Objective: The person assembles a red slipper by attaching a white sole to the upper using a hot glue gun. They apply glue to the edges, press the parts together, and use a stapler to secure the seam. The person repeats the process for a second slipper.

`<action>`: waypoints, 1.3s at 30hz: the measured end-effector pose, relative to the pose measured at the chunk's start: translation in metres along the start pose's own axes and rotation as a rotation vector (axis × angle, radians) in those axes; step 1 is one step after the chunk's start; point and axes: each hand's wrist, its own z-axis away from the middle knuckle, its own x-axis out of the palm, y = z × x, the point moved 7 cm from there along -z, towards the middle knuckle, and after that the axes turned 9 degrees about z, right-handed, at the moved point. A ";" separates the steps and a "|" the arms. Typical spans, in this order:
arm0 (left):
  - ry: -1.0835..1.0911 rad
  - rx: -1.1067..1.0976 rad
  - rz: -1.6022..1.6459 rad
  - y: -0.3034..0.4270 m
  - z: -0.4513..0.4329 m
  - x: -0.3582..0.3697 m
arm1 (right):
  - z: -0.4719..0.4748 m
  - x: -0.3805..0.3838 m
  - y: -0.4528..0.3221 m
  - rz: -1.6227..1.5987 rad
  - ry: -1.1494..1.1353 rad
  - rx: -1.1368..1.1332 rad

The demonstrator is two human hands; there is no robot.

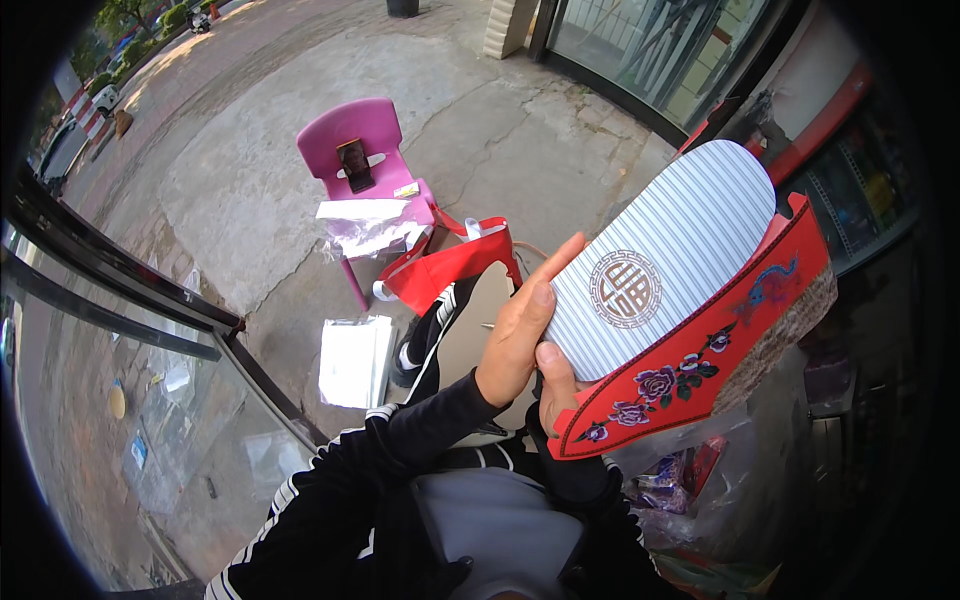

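A red, wedge-shaped card box (pixel 697 375) is held tilted before me. Purple flowers and a blue figure decorate its side, and brown, fur-like texture covers its lower far part. Against its upper side lies a pale striped panel (pixel 667 225) with rounded ends and a round brown emblem. My left hand (pixel 510 337) grips the panel's left edge, thumb on the face, other fingers extended along the rim. My right hand (pixel 559 379) holds the near end of the box, thumb beside the panel. The rest of its fingers are hidden.
A pink plastic chair (pixel 364 142) carries a dark phone-like object (pixel 356 165) and clear plastic wrap (pixel 371 229). Nearby are a red bag (pixel 454 262) and a white packet (pixel 356 364) on the concrete. Glass door (pixel 172 390) at left; plastic-wrapped goods (pixel 667 484) at lower right.
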 end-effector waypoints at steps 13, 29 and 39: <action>0.026 0.120 -0.066 0.015 0.009 -0.025 | -0.057 -0.011 0.017 1.378 0.014 -0.454; 0.368 0.054 0.319 0.029 0.008 -0.080 | -0.020 -0.050 -0.017 0.541 0.173 -0.349; 0.161 0.050 0.266 0.022 0.004 -0.104 | -0.021 -0.012 0.075 -0.443 -0.220 0.511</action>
